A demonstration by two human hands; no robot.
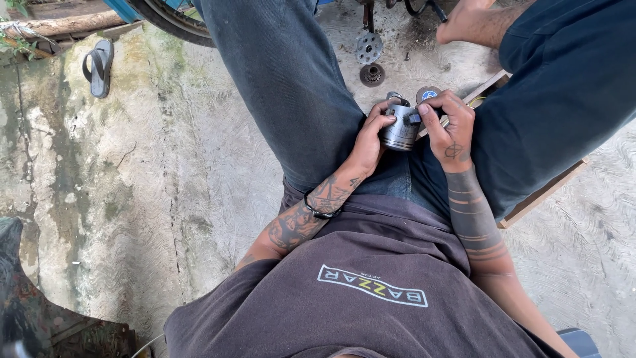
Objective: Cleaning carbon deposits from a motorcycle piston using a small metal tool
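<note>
A grey metal piston (400, 126) with grooved rings sits between both hands above my lap. My left hand (368, 142) grips its left side with the fingers curled around the skirt. My right hand (450, 127) holds the right side, thumb and fingers pressing at the pin hole. A small round tin (428, 94) with a blue spot on its lid shows just behind the fingers.
I sit on a low wooden board (543, 192) over a rough concrete floor (165, 172). A sprocket (368, 46) and a round gear part (372, 74) lie ahead. A sandal (99, 66) lies far left, a tyre (173, 20) at the top, dark scrap (26, 305) at lower left.
</note>
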